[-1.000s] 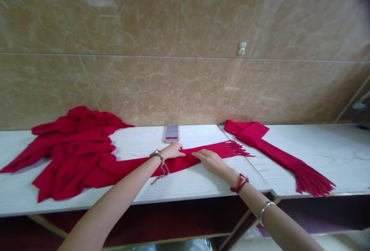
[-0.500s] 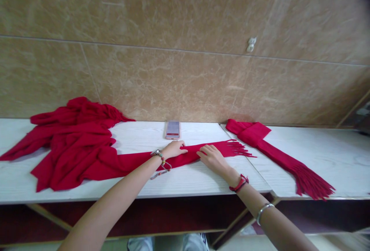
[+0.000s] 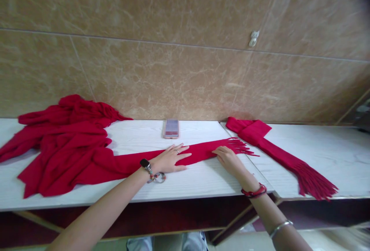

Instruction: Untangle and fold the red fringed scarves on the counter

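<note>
A red fringed scarf (image 3: 200,153) lies as a long, narrow folded strip on the white table, its fringe pointing right. The strip's left end runs into a loose heap of red cloth (image 3: 66,147). My left hand (image 3: 169,159) rests flat across the strip, fingers spread. Close to the fringe, my right hand (image 3: 229,161) has its fingers curled together at the strip's near edge, gripping the cloth; its fingertips are partly hidden. Farther right lies a second red scarf (image 3: 273,154), folded over on itself with its fringe toward the front edge.
Behind my left hand, a phone (image 3: 171,128) with a lit screen lies against the tiled wall (image 3: 173,81). A small white cat-shaped figure (image 3: 253,38) is fixed on the wall. A seam divides the white tabletop (image 3: 196,185), and dark shelving (image 3: 179,216) shows below.
My left hand has flattened, spreading its fingers over the strip. My right hand has slid right along the near edge toward the fringe. The view has tilted slightly down.
</note>
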### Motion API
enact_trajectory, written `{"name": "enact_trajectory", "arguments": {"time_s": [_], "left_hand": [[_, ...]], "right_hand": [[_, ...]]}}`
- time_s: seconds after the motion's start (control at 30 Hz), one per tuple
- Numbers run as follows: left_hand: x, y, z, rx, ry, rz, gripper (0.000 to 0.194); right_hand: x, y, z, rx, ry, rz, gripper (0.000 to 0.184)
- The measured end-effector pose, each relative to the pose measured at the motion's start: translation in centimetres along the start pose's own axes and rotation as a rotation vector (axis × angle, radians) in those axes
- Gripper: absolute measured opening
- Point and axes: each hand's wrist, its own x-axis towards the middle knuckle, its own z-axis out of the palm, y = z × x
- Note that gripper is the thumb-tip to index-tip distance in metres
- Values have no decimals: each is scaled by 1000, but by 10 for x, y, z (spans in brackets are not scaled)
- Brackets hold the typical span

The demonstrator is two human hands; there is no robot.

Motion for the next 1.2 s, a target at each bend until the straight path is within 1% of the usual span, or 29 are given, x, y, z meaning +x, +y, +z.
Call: {"name": "enact_trajectory", "arguments": {"time_s": [0.1, 0.2, 0.27, 0.33, 0.43, 0.5, 0.6, 0.67, 0.77, 0.83, 0.97, 1.2], "left_hand": [[1, 0, 1, 19, 22, -1, 51], [2, 5, 2, 97, 75, 30, 40], [2, 10, 0, 163, 87, 43, 34], [4, 16, -5, 218, 74, 39, 34], [10, 27, -15, 271, 57, 36, 39], [17, 33, -19, 303, 64, 24, 41], [27, 36, -16, 371, 92, 18, 26], [31, 33, -11, 400, 133, 21, 20], [31, 24, -5, 403, 194, 3, 16], [28, 20, -3, 402, 216, 0, 16], [25, 22, -2, 408, 225, -5, 18], [25, 25, 1, 423, 236, 18, 16]], "right_hand": [[1, -10, -4, -39, -8, -38, 30], [5, -24, -7, -59, -19, -105, 27], [8, -27, -6, -47, -22, -111, 26], [10, -25, -3, 12, 2, -70, 26], [15, -18, 2, 137, 73, 26, 26], [18, -14, 4, 192, 79, 52, 25], [21, -8, 6, 202, 38, 1, 26], [20, -4, 6, 158, 35, -60, 29], [18, 3, 6, 30, 92, -122, 33], [17, 6, 6, -65, 121, -111, 36], [15, 7, 6, -182, 112, -61, 42], [14, 2, 3, -246, 91, -93, 35]]}}
